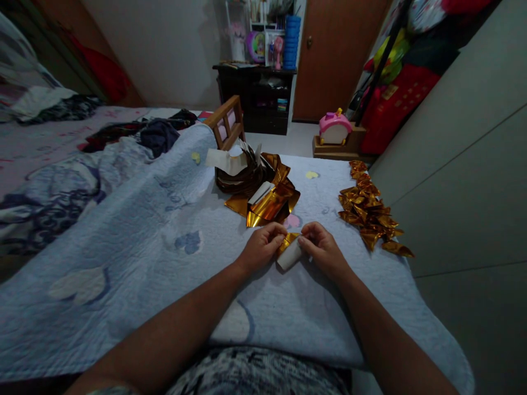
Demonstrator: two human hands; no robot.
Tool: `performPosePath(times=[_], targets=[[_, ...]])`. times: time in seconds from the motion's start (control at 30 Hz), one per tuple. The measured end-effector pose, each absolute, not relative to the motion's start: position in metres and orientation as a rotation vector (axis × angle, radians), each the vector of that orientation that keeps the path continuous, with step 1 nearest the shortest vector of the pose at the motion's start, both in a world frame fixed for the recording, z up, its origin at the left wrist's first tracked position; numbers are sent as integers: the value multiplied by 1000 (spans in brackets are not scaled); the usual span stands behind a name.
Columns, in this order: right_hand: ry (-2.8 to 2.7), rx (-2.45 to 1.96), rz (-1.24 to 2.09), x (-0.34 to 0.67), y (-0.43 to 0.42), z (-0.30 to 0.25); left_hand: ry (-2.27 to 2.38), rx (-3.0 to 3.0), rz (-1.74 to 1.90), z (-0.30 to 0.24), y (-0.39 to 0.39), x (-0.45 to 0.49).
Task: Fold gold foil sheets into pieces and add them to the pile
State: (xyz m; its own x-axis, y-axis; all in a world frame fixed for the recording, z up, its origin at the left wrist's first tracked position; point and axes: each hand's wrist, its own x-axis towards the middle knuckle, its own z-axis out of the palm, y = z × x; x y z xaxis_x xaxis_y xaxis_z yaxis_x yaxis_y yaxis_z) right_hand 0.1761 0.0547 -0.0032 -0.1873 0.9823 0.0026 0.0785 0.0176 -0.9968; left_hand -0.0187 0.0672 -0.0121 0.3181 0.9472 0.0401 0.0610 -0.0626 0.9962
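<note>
dark patterned clothes [255, 373] are seen closest, by a soft blue quilted blanket [164, 263]. on it, a small gold and white folded paper [289, 252] is pinched between left hand [261, 248] and right hand [325, 251], fingers closed on it. its long side is slanted, equally near both.

gold foil sheets [269, 203] ahead, folded gold pieces [370, 215] right, bare quilt [135, 241] left

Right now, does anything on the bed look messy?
Yes. The loose shiny gold foil sheets lie in a crooked, curling heap, and the folded gold paper pieces trail along the blue quilt's right edge.
</note>
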Motion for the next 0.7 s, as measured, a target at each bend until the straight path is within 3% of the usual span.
performPosePath(times=[0.2, 0.47, 0.7], targets=[[-1592, -1110, 1377, 183, 53, -7, 1132, 1422, 1041, -12, 71, -18], [-2047, -1323, 406, 176, 49, -13, 1115, 1423, 1040, -16, 71, -18], [-2244, -1306, 207, 174, 44, -13, 1183, 1707, 968, -16, 68, -17]])
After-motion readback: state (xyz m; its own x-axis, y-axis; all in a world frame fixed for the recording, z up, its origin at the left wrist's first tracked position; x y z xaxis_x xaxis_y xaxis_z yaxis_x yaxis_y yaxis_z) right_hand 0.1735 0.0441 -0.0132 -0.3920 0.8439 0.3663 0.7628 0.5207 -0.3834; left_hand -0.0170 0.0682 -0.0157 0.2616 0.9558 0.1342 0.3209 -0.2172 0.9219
